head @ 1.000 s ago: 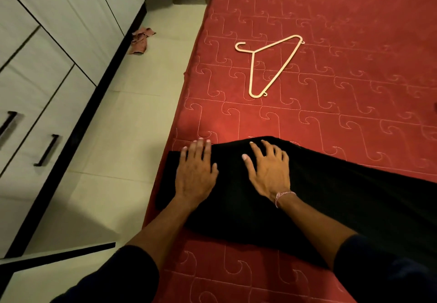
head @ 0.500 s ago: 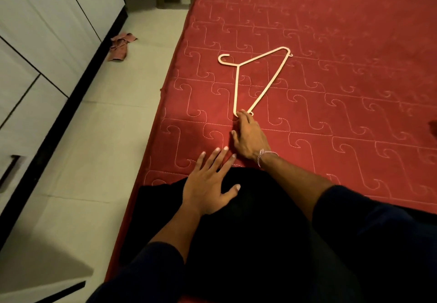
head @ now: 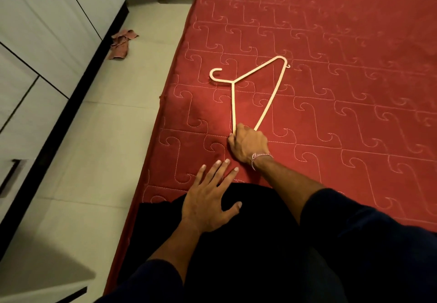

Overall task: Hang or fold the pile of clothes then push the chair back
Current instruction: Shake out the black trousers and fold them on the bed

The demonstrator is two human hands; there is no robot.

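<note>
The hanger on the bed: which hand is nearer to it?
Right. The right hand grips the near corner of the hanger. The left hand lies flat on the black garment, short of the hanger and not touching it.

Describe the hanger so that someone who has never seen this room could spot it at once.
Start at the red quilted bed on the right side of the view. Near its left edge lies a pale, thin hanger, flat, hook pointing toward the floor side. The right hand grips its near corner, and it is the only light-coloured thing on the bed.
</note>
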